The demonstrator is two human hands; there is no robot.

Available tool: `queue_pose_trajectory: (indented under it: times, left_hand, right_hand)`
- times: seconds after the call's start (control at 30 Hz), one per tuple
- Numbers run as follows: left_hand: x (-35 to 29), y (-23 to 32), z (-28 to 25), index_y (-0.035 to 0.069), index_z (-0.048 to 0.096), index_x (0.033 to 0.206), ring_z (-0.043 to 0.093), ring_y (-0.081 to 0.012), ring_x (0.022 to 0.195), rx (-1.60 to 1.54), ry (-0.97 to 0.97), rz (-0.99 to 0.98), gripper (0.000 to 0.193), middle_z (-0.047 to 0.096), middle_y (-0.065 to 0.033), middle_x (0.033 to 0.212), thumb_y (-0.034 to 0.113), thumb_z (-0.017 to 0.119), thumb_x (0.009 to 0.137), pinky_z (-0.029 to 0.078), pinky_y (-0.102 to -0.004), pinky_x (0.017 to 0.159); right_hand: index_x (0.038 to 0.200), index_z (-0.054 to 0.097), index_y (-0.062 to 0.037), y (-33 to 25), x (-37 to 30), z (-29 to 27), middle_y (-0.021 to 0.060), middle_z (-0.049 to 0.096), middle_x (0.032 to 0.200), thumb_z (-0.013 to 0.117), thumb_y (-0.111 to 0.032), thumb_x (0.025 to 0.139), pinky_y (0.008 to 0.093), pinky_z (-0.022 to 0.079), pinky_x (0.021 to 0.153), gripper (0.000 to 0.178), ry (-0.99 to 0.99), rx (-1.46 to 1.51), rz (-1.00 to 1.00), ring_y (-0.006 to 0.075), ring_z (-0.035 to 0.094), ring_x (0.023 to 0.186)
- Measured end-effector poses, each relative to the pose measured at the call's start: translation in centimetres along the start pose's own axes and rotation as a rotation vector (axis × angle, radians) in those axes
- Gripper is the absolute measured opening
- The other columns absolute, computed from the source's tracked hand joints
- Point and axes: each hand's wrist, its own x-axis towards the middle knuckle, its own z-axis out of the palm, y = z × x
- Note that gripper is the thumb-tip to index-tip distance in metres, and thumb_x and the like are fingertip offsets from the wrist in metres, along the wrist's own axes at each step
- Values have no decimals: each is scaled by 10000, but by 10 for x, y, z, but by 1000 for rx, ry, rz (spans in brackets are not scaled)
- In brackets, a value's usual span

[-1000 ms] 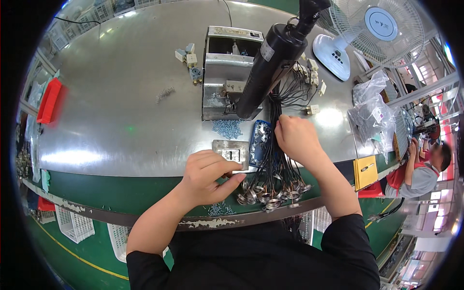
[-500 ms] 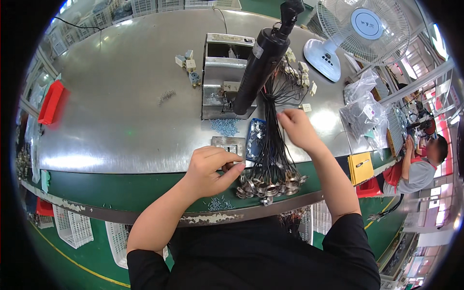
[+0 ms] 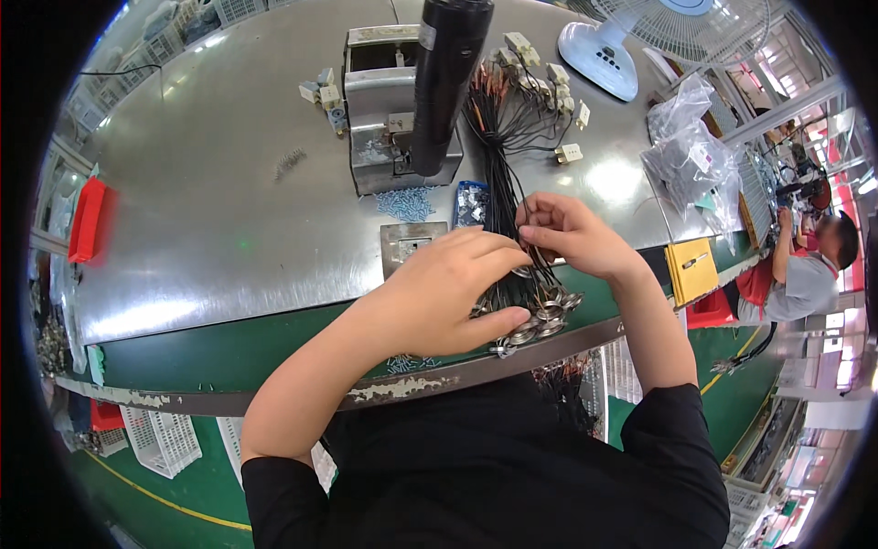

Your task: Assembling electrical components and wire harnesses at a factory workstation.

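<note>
A bundle of black cables (image 3: 497,178) lies along the bench, with round metal ring-shaped ends (image 3: 553,316) bunched at the front edge. My right hand (image 3: 576,236) is closed at the bundle's right side, its thumb and fingers pinching a black cable. Over the left part of the rings is my left hand (image 3: 439,291), thumb and fingers apart; it hides some of them, and nothing shows in its grip. Just beyond the left hand sits a flat metal block (image 3: 399,240), partly covered. A blue tray (image 3: 460,215) of small metal parts stands beside the cables.
A metal bench machine (image 3: 366,151) with a thick black cylinder (image 3: 448,87) rises behind the small blue screws (image 3: 404,203). Cream plug blocks (image 3: 567,154) lie at the cables' far end. Farther right are a fan (image 3: 599,59), plastic bags (image 3: 686,151) and a yellow pad (image 3: 690,272). A co-worker sits beyond.
My left hand has moved right and opened over the metal rings. The right hand has come nearer and now pinches a cable. The view has shifted, bringing the machine higher in the picture.
</note>
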Motion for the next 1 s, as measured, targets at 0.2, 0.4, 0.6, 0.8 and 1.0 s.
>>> queue_pose_trajectory:
  times: [0.2, 0.4, 0.6, 0.8, 1.0]
  left_hand:
    - [11, -16, -9, -7, 697, 1008, 670, -381, 995, 97, -345, -69, 351, 694, -172, 1065, 330, 747, 924, 525, -466, 915]
    - [31, -10, 9, 36, 681, 1037, 701, -334, 893, -89, -112, -285, 220, 679, -119, 1037, 220, 732, 927, 557, -440, 765]
    - [42, -15, 15, 5, 657, 1092, 692, -296, 812, 149, -206, -183, 243, 659, -144, 1011, 43, 715, 859, 558, -415, 753]
    - [41, -24, 1, 1, 650, 1142, 703, -262, 835, -14, -231, -234, 298, 719, -113, 1026, 34, 695, 850, 555, -394, 760]
    - [38, -4, 6, -7, 543, 1396, 709, -192, 981, -282, -9, -332, 495, 705, -127, 1158, 82, 695, 933, 537, -314, 829]
  right_hand:
    - [1161, 597, -24, 6, -5, -5, -14, 627, 864, 614, -84, 1064, 207, 417, 620, 115, 61, 72, -57, 45, 550, 718]
    - [1206, 608, 9, 3, -3, -2, -8, 637, 889, 612, -56, 1058, 209, 459, 646, 162, 124, 23, -148, 49, 576, 739]
    - [1163, 640, 23, 3, 0, -10, -7, 645, 862, 619, -62, 1054, 218, 472, 638, 140, 90, 44, -168, 55, 590, 731]
    - [1402, 542, 19, 12, -6, -19, 38, 675, 847, 665, -60, 1021, 227, 503, 609, 408, 181, 276, -103, 83, 648, 717]
    - [1511, 476, 12, -4, 7, -13, 81, 707, 935, 697, -81, 1011, 231, 519, 635, 554, 168, 581, -266, 106, 663, 725]
